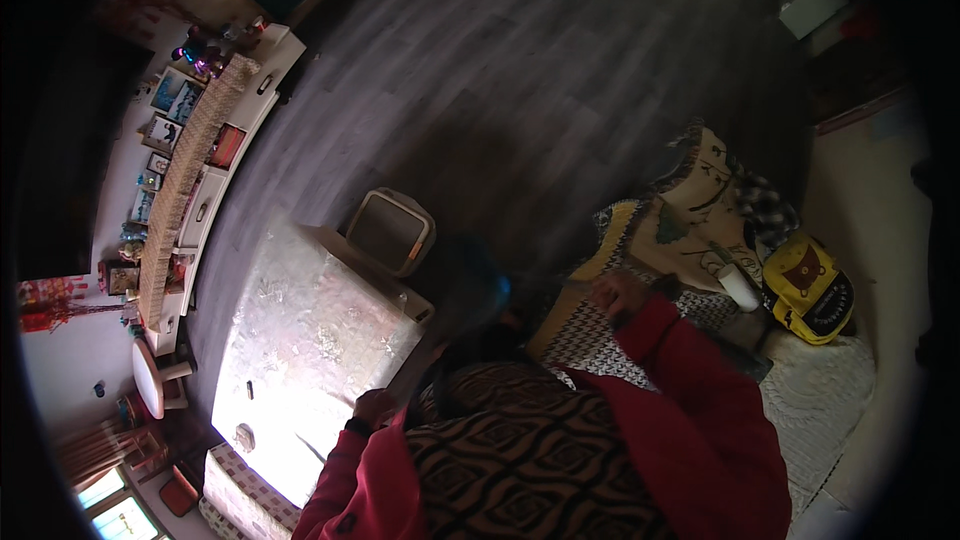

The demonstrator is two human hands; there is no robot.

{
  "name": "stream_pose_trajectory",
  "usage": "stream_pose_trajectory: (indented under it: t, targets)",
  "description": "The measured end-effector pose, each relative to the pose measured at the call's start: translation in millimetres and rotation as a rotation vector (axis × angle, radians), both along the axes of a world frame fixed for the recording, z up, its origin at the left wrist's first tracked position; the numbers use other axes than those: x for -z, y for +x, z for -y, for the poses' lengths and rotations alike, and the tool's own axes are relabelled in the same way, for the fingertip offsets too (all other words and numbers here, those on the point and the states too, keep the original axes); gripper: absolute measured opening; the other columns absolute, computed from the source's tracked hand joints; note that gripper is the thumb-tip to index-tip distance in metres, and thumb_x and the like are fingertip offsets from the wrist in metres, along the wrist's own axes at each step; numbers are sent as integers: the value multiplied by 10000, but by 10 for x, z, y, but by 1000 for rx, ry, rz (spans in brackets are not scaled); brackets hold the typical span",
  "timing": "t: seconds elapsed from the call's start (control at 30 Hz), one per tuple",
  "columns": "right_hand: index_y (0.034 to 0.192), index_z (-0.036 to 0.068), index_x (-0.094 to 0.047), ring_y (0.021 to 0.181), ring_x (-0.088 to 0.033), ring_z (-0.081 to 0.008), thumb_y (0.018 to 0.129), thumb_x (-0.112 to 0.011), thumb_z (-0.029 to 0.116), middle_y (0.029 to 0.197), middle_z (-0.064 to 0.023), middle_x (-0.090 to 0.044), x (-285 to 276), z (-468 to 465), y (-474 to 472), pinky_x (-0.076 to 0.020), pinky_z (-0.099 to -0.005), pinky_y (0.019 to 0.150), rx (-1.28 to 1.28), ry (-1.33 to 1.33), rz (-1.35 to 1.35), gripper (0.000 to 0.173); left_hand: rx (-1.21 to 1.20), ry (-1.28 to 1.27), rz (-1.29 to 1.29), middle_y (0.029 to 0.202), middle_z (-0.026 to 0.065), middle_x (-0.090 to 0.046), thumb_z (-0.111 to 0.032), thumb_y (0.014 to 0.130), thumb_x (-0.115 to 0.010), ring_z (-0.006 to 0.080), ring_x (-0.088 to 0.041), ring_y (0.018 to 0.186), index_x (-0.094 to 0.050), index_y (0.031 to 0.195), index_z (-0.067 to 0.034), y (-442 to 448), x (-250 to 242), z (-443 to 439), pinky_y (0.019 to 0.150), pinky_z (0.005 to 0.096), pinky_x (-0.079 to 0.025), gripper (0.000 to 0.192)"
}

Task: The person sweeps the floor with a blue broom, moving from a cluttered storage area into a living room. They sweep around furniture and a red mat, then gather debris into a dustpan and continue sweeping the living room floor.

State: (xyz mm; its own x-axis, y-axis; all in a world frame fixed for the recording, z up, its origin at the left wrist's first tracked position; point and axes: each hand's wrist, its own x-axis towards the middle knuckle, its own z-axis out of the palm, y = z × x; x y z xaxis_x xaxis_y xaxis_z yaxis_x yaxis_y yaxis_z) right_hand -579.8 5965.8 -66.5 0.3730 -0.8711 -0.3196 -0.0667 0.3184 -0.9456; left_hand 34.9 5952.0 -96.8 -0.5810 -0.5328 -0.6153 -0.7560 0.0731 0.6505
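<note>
My left hand (373, 408), with a dark band at the wrist, is at the near right edge of a table under a shiny patterned cover (315, 315); its fingers are too dark to read. My right hand (622, 292) is curled above a houndstooth cloth with a yellow border (592, 337) on the seat to the right. Whether anything is inside the curled fingers cannot be seen. Beyond that hand lie a white cylinder (738, 288), a beige printed cloth (675, 240) and a yellow backpack with a bear face (808, 286).
A bin with a pale rim (390, 231) stands on the grey plank floor (510, 60) beside the table. A long white cabinet (214, 202) with picture frames runs along the left wall. A small round-topped stool (148, 379) stands near its end. White quilted padding (817, 397) covers the seat at right.
</note>
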Motion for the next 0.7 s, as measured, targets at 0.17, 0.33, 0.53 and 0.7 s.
stream_pose_trajectory:
  t: [0.17, 0.33, 0.53, 0.7]
  targets:
    - [626, -3, -456, 514, -433, -139, 792, -422, 117, 578, -42, -467, 46, 550, -423, -374, -267, 492, 372, 756, 340, 207, -290, 175, -73, 870, 60, -548, -242, 681, -561, 227, -546, 765, -538, 883, -129, 80, 151, 5, 641, 340, -464, 232]
    - [643, 42, -387, 448, -381, -116, 759, -427, 66, 591, -39, -406, -59, 1008, 443, -314, -262, 405, 408, 690, 81, 125, 317, -316, 279, 795, 71, -563, -289, 685, -525, 254, -554, 716, -532, 794, -131, 16, 416, 15, 590, 376, -460, 192]
    - [717, 37, -389, 406, -279, -56, 793, -403, 87, 568, -13, -353, -510, 1454, 606, -251, -212, 373, 371, 826, 288, 92, 242, -254, 244, 750, 84, -569, -301, 697, -477, 271, -557, 674, -551, 688, -132, -285, 647, 525, 566, 389, -457, 185]
    - [706, 38, -389, 401, -224, -32, 824, -394, 148, 548, 23, -302, -212, 2296, 543, -208, -186, 368, 173, 1107, 511, 161, 237, -428, -32, 726, 74, -558, -262, 649, -499, 235, -561, 689, -545, 611, -131, -601, 1023, 1282, 560, 355, -452, 144]
